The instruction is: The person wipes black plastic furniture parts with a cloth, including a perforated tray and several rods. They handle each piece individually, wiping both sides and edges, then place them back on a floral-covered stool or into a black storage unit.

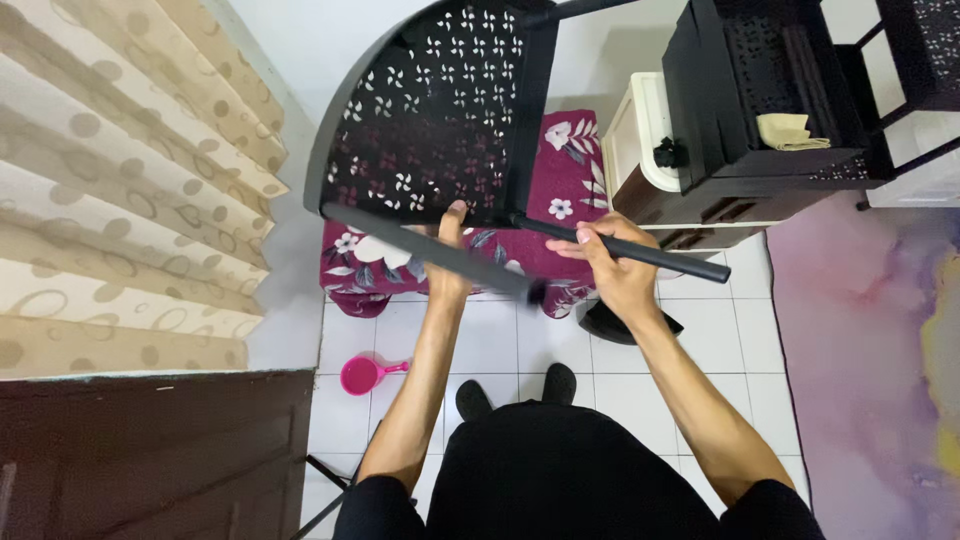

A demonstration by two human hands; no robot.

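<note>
The person stands on a white tiled floor (pixel 520 345), looking down, with both arms stretched forward.

Left hand (pixel 449 262): closed on a dark flat bar (pixel 425 248) that runs slantwise from upper left to lower right beneath a black perforated panel (pixel 440 110). The thumb points up along the panel's lower edge. The bar's lower end is blurred.

Right hand (pixel 615 265): fingers wrapped round a black tube (pixel 670 260), which runs from the panel's lower right corner out to the right, ending over the tiles.

The panel is curved along its left edge, cut through with a pinwheel pattern, and held up in the air in front of the person, above a maroon floral mat (pixel 570 190).

Surroundings: a black cabinet (pixel 740 90) at upper right with a folded yellow cloth (pixel 790 132) on it; a pink scoop (pixel 362 374) on the tiles at lower left; beige pleated curtain (pixel 110 180) at left; a dark wooden door (pixel 150 450) below it.
</note>
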